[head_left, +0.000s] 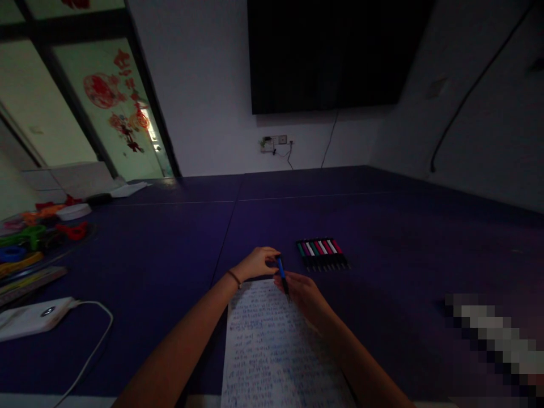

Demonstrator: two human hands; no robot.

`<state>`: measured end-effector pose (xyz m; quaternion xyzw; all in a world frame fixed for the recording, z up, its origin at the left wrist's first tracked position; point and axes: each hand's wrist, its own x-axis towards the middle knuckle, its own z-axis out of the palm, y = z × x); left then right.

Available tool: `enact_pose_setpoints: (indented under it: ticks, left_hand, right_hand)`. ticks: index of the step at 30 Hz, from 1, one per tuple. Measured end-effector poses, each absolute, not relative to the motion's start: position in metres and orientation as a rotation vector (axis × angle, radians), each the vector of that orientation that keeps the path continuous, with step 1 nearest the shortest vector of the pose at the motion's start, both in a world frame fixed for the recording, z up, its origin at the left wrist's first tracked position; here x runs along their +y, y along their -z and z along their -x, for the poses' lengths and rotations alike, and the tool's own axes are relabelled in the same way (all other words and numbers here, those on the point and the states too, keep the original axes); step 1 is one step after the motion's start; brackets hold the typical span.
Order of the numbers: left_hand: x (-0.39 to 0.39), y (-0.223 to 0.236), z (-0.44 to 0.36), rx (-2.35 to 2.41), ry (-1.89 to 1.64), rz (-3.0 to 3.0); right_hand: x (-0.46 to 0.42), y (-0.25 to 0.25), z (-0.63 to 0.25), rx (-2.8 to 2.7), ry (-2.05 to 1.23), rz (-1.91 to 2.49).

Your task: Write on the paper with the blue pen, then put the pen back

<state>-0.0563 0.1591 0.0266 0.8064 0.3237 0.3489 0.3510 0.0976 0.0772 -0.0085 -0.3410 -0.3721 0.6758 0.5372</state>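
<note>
Head view shows one slender blue-and-black pen [281, 267] at the top edge of one white handwritten paper sheet [259, 345], grasped in the fingers of the right hand [305, 290]. The left hand [257, 262] sits at the pen's ten o'clock, fingers curled (whether they grip it, I cannot tell). Its long axis runs eleven to five, black end toward five. Roughly eight multicoloured, black-ended pens [322, 247] lie at two o'clock.

Free surface and obstacles on the purple tabletop [170, 243].
Open lanes extend left of the left hand [260, 262] and beyond the row of pens [321, 252]; the row bars the way ahead of the right hand [304, 290], while a white device [32, 322], its cable [111, 318] and coloured items [32, 235] block the far left.
</note>
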Motion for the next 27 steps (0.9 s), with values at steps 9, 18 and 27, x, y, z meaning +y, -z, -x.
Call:
enact_pose_setpoints:
  ticks: [9,18,27]
  left_hand:
    - [0.203,-0.010,0.041,0.953,-0.928,-2.163]
    - [0.232,-0.005,0.013,1.073,-0.837,-2.282]
    - [0.239,-0.002,0.001,1.085,-0.727,-2.333]
  right_hand:
    - [0.061,-0.008,-0.104,-1.393,-0.244,1.564]
    - [0.054,-0.003,-0.078,-2.074,-0.212,1.647]
    - [0.050,-0.005,-0.073,-2.105,-0.253,1.633]
